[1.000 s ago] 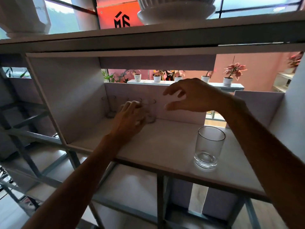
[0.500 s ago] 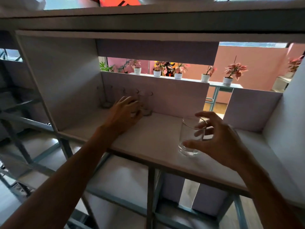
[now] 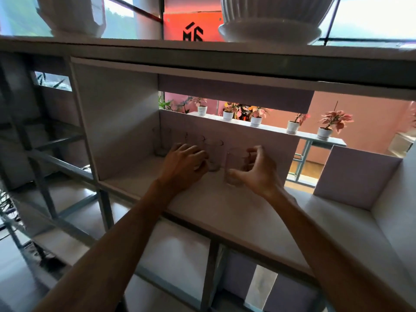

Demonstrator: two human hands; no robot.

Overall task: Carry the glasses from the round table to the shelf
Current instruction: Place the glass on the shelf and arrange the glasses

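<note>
A row of several clear glasses (image 3: 162,143) stands along the back of the white shelf (image 3: 225,210), starting in its left corner. My left hand (image 3: 183,164) rests curled around a glass in that row, which it mostly hides. My right hand (image 3: 255,171) grips one more clear glass (image 3: 234,168) from the right side, thumb in front and fingers behind. This glass stands at the right end of the row, close to the neighbouring glass (image 3: 213,157). The round table is out of view.
A low back panel (image 3: 258,140) closes the shelf behind the glasses, and a side wall (image 3: 121,122) stands at the left. White pots (image 3: 270,21) sit on the board above. Small potted plants (image 3: 324,131) line a ledge beyond. Open grey-framed compartments lie below and to the left.
My right hand dropped from the back panel, took the lone glass at the shelf's right front, and moved it left and back to the row's end. My left hand stayed on its glass.
</note>
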